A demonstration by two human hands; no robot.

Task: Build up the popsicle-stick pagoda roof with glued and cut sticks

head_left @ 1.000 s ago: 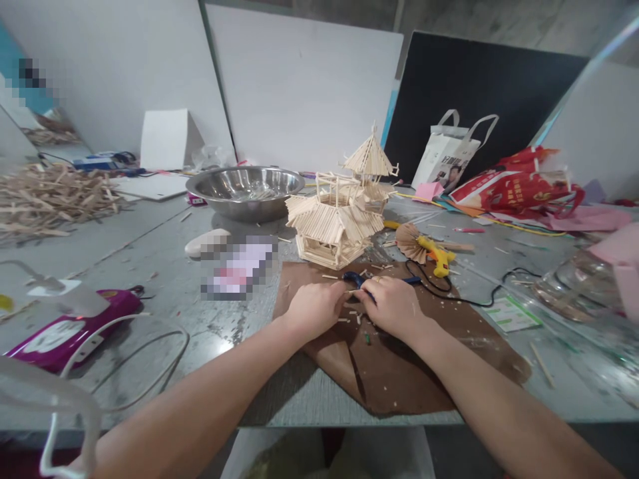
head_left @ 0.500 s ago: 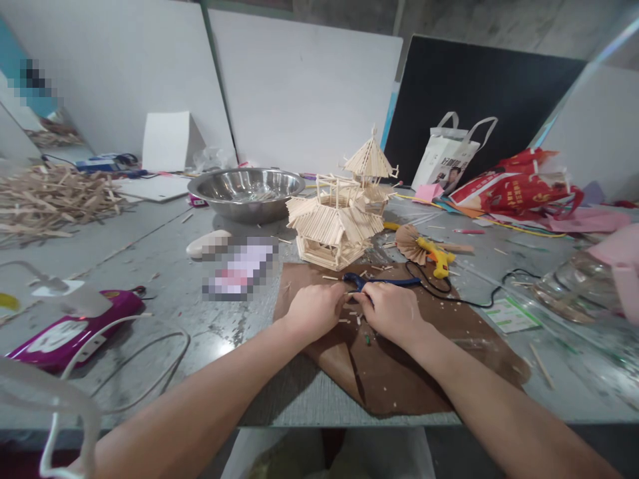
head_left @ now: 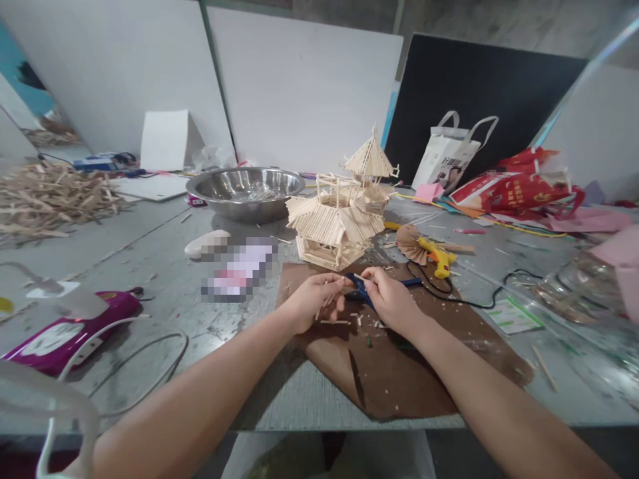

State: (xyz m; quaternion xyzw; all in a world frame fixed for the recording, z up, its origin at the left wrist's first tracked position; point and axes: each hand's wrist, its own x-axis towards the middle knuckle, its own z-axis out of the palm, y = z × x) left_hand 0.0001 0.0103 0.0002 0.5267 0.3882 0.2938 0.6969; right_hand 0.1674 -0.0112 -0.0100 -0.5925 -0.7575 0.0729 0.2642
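My left hand (head_left: 317, 303) is half curled above the brown sheet (head_left: 404, 372), with what look like thin wooden sticks held against its fingers. Close by on the right, my right hand (head_left: 394, 298) pinches a short wooden stick (head_left: 360, 277) between thumb and forefinger. Between and behind the hands lies a dark blue-handled tool (head_left: 412, 283), perhaps pliers; its head is partly covered by my right hand. Small cut stick pieces (head_left: 335, 322) are scattered on the sheet. Just beyond stands a small pavilion model (head_left: 339, 229) of wooden sticks, with a roofed tower (head_left: 370, 163) behind it.
A steel basin (head_left: 244, 209) stands at back left, near a heap of wooden strips (head_left: 60, 199). On the right are a yellow glue gun (head_left: 439, 259) with a black cord and a clear container (head_left: 569, 286). A purple power strip (head_left: 107, 313) with white cables lies left.
My hands, earlier close together over the blue-handled tool, have moved slightly apart. The left fingers have loosened, and a short stick now shows in my right hand's pinch.
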